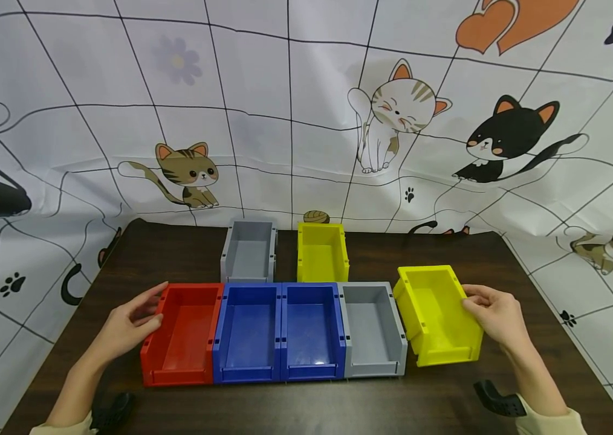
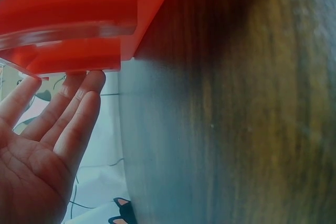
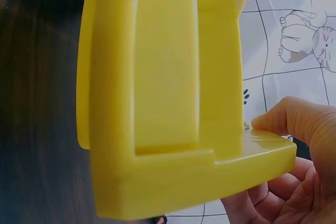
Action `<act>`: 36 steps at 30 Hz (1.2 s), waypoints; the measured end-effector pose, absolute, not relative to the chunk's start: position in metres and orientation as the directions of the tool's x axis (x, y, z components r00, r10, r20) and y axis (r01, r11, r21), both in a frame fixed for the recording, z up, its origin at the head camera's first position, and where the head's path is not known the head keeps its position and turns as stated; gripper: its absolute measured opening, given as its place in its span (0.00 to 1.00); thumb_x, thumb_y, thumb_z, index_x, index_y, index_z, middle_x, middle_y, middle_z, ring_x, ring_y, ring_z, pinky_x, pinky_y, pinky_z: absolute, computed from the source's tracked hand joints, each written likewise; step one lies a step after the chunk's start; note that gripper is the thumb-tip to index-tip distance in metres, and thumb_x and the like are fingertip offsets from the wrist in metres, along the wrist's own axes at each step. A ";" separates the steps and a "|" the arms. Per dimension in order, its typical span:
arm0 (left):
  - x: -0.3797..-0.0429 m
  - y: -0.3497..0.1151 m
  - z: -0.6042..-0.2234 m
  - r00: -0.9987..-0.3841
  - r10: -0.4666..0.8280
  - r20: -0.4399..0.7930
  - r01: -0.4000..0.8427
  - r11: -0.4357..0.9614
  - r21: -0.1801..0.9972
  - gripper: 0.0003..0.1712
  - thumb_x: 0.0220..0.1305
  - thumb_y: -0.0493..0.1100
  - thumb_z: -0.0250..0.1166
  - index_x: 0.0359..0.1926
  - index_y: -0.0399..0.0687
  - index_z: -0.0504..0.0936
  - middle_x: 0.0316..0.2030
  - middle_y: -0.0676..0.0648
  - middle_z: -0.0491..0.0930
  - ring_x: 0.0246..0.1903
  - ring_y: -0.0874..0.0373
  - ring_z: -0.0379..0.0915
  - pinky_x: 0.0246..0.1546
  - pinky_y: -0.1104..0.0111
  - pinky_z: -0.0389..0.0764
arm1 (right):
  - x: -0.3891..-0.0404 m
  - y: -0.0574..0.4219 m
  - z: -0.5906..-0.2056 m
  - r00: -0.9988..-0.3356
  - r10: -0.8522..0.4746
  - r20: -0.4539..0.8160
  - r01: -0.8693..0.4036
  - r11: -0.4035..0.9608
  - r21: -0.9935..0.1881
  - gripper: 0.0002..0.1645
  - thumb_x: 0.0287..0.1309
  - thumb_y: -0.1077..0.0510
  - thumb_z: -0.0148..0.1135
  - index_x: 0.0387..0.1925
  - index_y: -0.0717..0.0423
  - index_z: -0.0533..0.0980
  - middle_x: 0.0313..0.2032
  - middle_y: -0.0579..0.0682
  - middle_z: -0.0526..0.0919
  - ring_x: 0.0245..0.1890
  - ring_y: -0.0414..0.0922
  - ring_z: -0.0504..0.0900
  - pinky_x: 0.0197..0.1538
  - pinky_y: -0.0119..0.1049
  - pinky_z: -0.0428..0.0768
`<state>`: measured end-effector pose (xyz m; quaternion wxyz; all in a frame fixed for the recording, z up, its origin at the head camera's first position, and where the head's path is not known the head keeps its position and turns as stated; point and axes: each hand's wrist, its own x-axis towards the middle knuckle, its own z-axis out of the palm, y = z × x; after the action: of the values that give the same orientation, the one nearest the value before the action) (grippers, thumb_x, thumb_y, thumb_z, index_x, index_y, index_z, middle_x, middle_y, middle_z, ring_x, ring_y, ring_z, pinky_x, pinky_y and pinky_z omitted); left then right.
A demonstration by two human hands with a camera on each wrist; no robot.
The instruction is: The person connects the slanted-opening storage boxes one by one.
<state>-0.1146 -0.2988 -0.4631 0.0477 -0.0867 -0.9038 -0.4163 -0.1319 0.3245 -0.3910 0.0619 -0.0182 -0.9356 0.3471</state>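
In the head view my right hand (image 1: pixel 498 312) pinches the right wall of a yellow bin (image 1: pixel 437 314), which stands tilted beside the row. The right wrist view shows the thumb over this yellow bin's (image 3: pixel 168 77) side rim and the other fingers beneath. My left hand (image 1: pixel 124 324) touches the outer left side of a red bin (image 1: pixel 189 332) with fairly straight fingers; its fingertips meet the red bin's (image 2: pixel 68 14) side in the left wrist view. Two blue bins, one left (image 1: pixel 246 332) and one right (image 1: pixel 312 332), and a grey bin (image 1: pixel 372 332) continue the row rightward from the red one.
Behind the row stand another grey bin (image 1: pixel 249 251) and a second yellow bin (image 1: pixel 323 252), a gap between them. All are on a dark wooden table (image 1: pixel 306 408). A white cat-patterned cloth (image 1: pixel 263 133) hangs behind and beside the table.
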 end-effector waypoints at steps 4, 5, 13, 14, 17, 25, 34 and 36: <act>-0.114 -0.299 -0.464 -0.980 0.116 0.160 0.197 0.638 0.744 0.34 0.58 0.31 0.62 0.66 0.39 0.65 0.49 0.34 0.75 0.40 0.78 0.66 0.39 0.64 0.82 | -0.131 0.324 -0.392 -0.993 0.066 0.099 -0.014 0.765 -0.643 0.20 0.58 0.64 0.59 0.49 0.74 0.74 0.30 0.62 0.83 0.20 0.40 0.79 0.22 0.29 0.78; -0.114 -0.299 -0.464 -0.980 0.115 0.160 0.197 0.638 0.745 0.34 0.58 0.31 0.62 0.66 0.39 0.65 0.49 0.34 0.75 0.40 0.78 0.67 0.39 0.65 0.82 | -0.131 0.324 -0.392 -0.993 0.059 0.099 -0.018 0.767 -0.641 0.20 0.57 0.64 0.60 0.49 0.74 0.74 0.30 0.61 0.83 0.20 0.40 0.79 0.22 0.29 0.78; -0.114 -0.298 -0.463 -0.980 0.116 0.161 0.198 0.633 0.748 0.33 0.58 0.32 0.62 0.66 0.39 0.65 0.49 0.34 0.75 0.40 0.79 0.66 0.39 0.69 0.81 | -0.131 0.325 -0.392 -0.993 0.015 0.118 -0.060 0.792 -0.608 0.19 0.56 0.66 0.59 0.48 0.75 0.75 0.29 0.61 0.83 0.21 0.42 0.79 0.22 0.29 0.77; -0.114 -0.298 -0.463 -0.980 0.115 0.161 0.197 0.633 0.749 0.33 0.59 0.32 0.62 0.66 0.39 0.65 0.49 0.34 0.75 0.40 0.79 0.66 0.39 0.68 0.81 | -0.132 0.325 -0.392 -0.992 0.015 0.125 -0.064 0.796 -0.602 0.19 0.56 0.66 0.59 0.47 0.75 0.75 0.29 0.61 0.83 0.20 0.42 0.79 0.21 0.29 0.77; -0.114 -0.297 -0.463 -0.981 0.112 0.158 0.193 0.636 0.747 0.33 0.59 0.32 0.62 0.66 0.40 0.65 0.49 0.34 0.75 0.40 0.79 0.66 0.39 0.60 0.82 | -0.132 0.323 -0.390 -0.990 0.017 0.139 -0.067 0.812 -0.580 0.17 0.55 0.66 0.58 0.46 0.75 0.76 0.27 0.61 0.83 0.19 0.43 0.79 0.20 0.29 0.77; -0.115 -0.298 -0.463 -0.984 0.106 0.146 0.180 0.637 0.749 0.33 0.59 0.32 0.62 0.66 0.40 0.64 0.49 0.35 0.74 0.40 0.79 0.66 0.40 0.61 0.82 | -0.131 0.320 -0.390 -0.995 0.028 0.096 -0.032 0.821 -0.570 0.18 0.56 0.65 0.58 0.46 0.75 0.75 0.28 0.61 0.83 0.22 0.46 0.80 0.21 0.30 0.77; -0.115 -0.297 -0.463 -0.985 0.102 0.137 0.170 0.653 0.738 0.34 0.59 0.32 0.61 0.67 0.40 0.64 0.50 0.34 0.74 0.43 0.54 0.73 0.41 0.55 0.81 | -0.131 0.317 -0.396 -0.949 0.005 0.314 -0.158 0.857 -0.491 0.20 0.56 0.58 0.64 0.47 0.67 0.77 0.33 0.61 0.83 0.25 0.48 0.78 0.25 0.34 0.75; -0.115 -0.297 -0.463 -0.985 0.103 0.136 0.170 0.656 0.735 0.34 0.59 0.33 0.62 0.67 0.41 0.64 0.50 0.34 0.74 0.44 0.49 0.73 0.40 0.56 0.81 | -0.134 0.311 -0.398 -0.912 -0.081 0.402 -0.265 0.863 -0.429 0.24 0.53 0.58 0.66 0.51 0.64 0.76 0.43 0.62 0.81 0.37 0.55 0.78 0.36 0.44 0.77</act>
<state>-0.1150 -0.2973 -0.4633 0.0411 -0.0750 -0.9091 -0.4077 -0.1344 0.3107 -0.3980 0.1885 0.0914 -0.9466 0.2450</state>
